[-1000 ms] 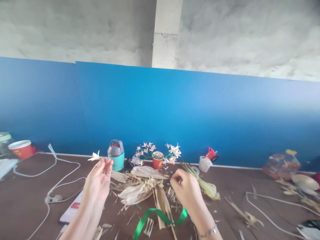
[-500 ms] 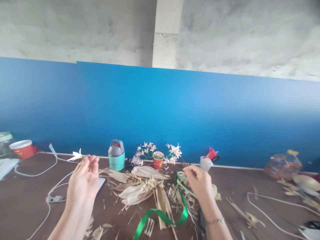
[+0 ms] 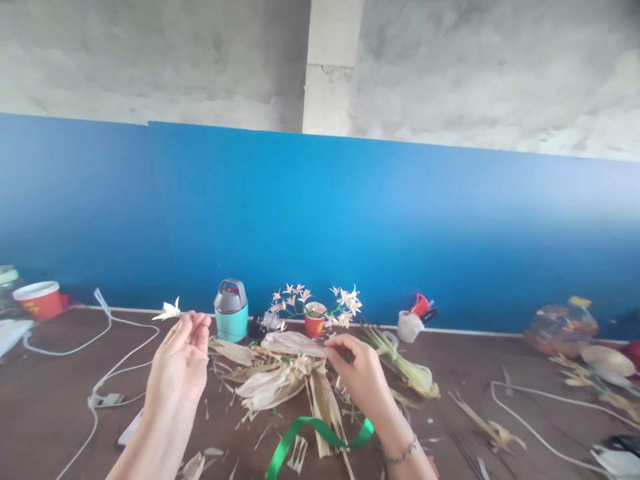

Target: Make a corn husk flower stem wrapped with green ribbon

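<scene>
My left hand point(image 3: 177, 363) is raised at the left with its palm up. Its thumb and fingers close on a small white corn-husk flower point(image 3: 169, 309) that sticks out past the fingertips. My right hand point(image 3: 357, 367) is pinched over the pile of dried corn husks point(image 3: 273, 390); whatever is between its fingertips is too small to make out. A green ribbon point(image 3: 310, 430) curls across the husks, and one end goes out of sight behind my right wrist. Behind the pile, a red paper cup point(image 3: 315, 323) stands with green-stemmed husk flowers point(image 3: 346, 303) around it.
A teal flask point(image 3: 231, 313) stands left of the cup. A bundle of pale green husks point(image 3: 410, 370) lies right of my hand, before a white cup of tools point(image 3: 410, 327). White cables point(image 3: 97, 400) run along the left. A clear plastic jar point(image 3: 563, 327) is far right.
My right hand has moved left, away from the ribbon's upper loop, uncovering the green husk bundle. My left hand has shifted slightly right with the flower.
</scene>
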`<state>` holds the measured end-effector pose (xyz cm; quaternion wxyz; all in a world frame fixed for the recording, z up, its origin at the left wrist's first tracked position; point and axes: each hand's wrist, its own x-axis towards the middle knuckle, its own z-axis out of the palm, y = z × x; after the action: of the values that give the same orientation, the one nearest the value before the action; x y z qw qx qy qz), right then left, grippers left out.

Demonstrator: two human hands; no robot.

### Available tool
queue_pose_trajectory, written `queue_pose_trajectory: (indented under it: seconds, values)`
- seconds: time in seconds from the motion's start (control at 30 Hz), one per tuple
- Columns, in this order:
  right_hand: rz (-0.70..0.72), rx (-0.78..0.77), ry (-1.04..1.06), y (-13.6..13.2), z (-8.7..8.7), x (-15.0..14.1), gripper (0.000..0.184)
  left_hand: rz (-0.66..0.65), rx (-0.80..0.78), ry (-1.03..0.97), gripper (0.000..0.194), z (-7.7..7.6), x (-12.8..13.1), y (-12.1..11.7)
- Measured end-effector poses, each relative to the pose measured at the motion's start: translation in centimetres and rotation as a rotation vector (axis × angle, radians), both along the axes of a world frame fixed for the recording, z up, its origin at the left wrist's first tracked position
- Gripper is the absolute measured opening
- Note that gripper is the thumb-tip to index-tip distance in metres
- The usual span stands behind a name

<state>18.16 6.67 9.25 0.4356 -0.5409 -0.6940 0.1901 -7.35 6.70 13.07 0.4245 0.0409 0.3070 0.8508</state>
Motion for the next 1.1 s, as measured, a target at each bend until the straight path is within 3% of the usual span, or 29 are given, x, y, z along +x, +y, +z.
queue_pose_trajectory:
  seconds: [0.2, 0.43, 0.6, 0.73, 0.93, 1.0, 1.1]
  values:
    - [-0.045, 0.077, -0.339, -0.6, 0.1, 0.0, 0.020, -0.027, -0.012, 0.035, 0.034, -0.1, 0.1, -0.1]
    - [-0.069, -0.101, -0.566, -1.0, 0.0, -0.4, 0.024, -0.037, -0.009, 0.082, 0.029, -0.8, 0.6, 0.0]
    - [-0.156, -0.194, -0.664, -0.9, 0.3, 1.6, 0.026, 0.020, 0.003, 0.063, 0.031, -0.4, -0.3, 0.1]
    - [-0.184, -0.213, -0.610, -0.6, 0.6, 3.8, 0.028, 0.097, 0.007, 0.035, 0.030, 0.2, -1.9, 0.1]
    - [-0.210, -0.120, -0.431, 0.0, 0.4, 3.7, 0.029, 0.017, -0.024, 0.035, 0.035, 0.0, -1.0, 0.3]
    - [-0.158, -0.013, -0.266, -0.1, 0.4, 2.8, 0.028, -0.035, -0.012, 0.070, 0.031, -0.4, 0.0, 0.1]
    - [0.050, 0.053, -0.016, -0.8, 0.6, 0.6, 0.031, -0.191, 0.045, 0.185, 0.011, -1.3, 1.9, -0.3]
